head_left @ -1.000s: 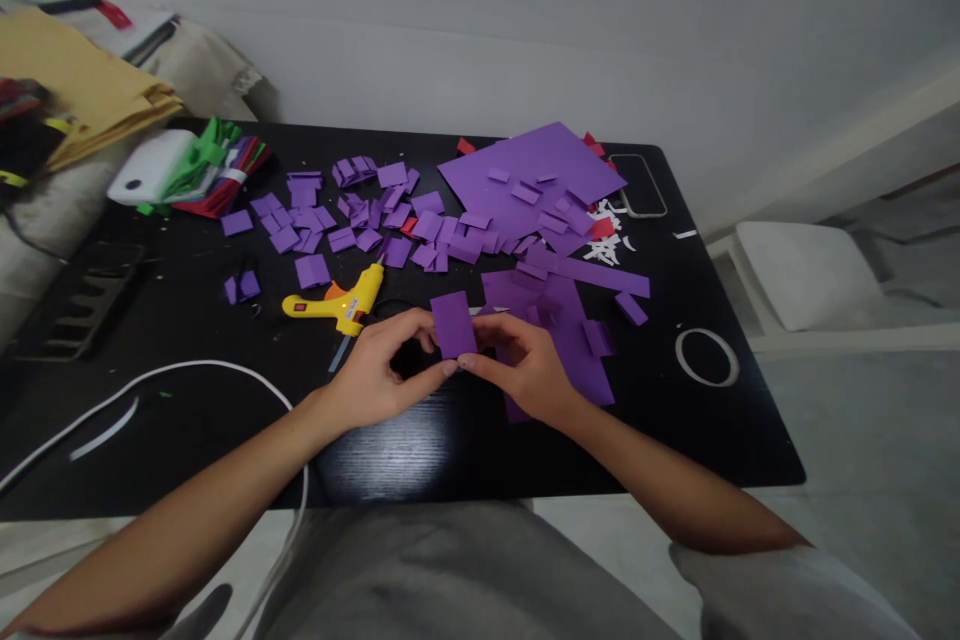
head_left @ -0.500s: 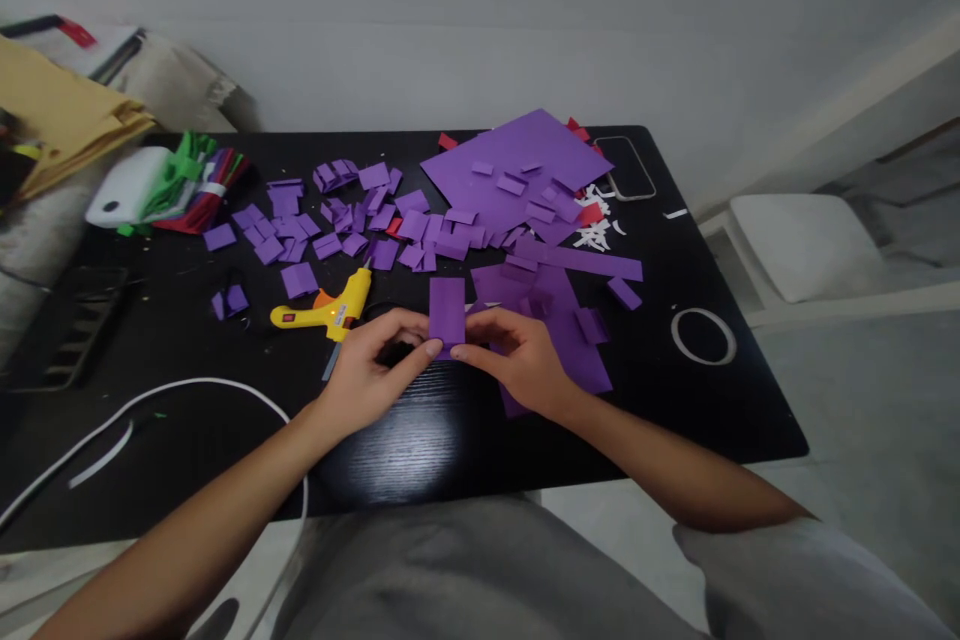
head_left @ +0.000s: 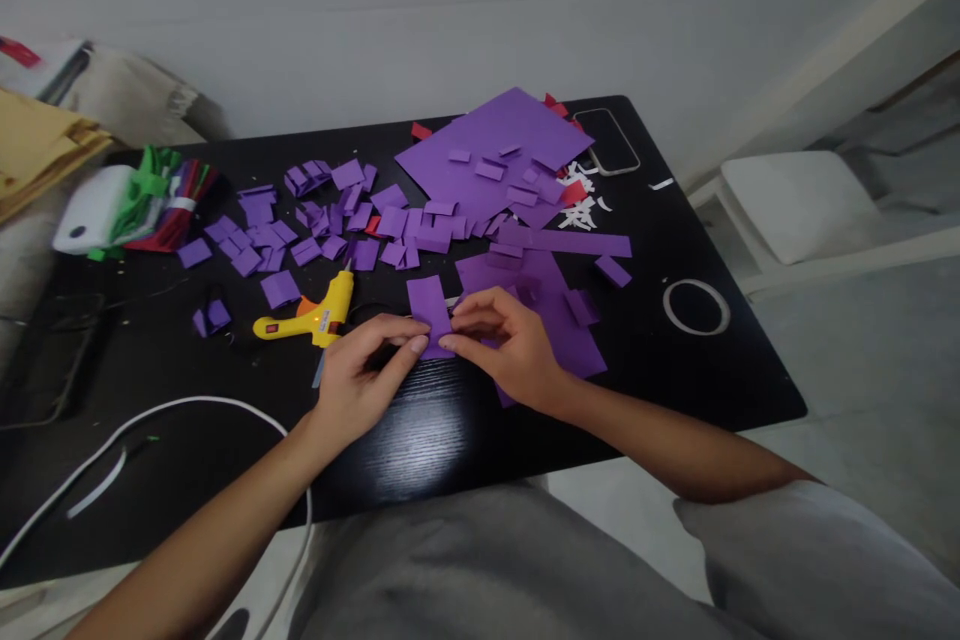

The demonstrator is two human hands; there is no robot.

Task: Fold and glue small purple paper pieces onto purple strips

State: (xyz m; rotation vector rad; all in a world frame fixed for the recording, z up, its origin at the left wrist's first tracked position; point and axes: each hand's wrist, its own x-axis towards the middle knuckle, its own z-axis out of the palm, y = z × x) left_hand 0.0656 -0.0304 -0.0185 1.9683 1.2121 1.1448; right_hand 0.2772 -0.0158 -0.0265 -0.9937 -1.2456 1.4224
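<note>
A small rectangular purple paper strip point(head_left: 429, 305) stands between my two hands above the table's front half, leaning slightly left at the top. My left hand point(head_left: 366, 367) pinches its lower left edge between thumb and fingers. At the lower right edge, the thumb and curled fingers of my right hand point(head_left: 517, 350) close on the strip. Just left of my left hand lies a yellow glue gun point(head_left: 324, 313). Larger purple sheets point(head_left: 570, 345) lie partly under my right hand. Many folded purple paper pieces point(head_left: 259, 250) are scattered beyond both hands.
A big purple sheet point(head_left: 465, 145) lies at the back, with white paper scraps point(head_left: 579, 205) and a phone-like frame point(head_left: 634, 145) beside it. A tape ring point(head_left: 726, 305) sits at right. Green and red bundles point(head_left: 154, 195) are at left. A white cable point(head_left: 187, 400) curves across the front left.
The strip has tilted to the left, and its folded lower end looks more opened out. My right-hand fingers have shifted along its edge. The whole view has turned a little.
</note>
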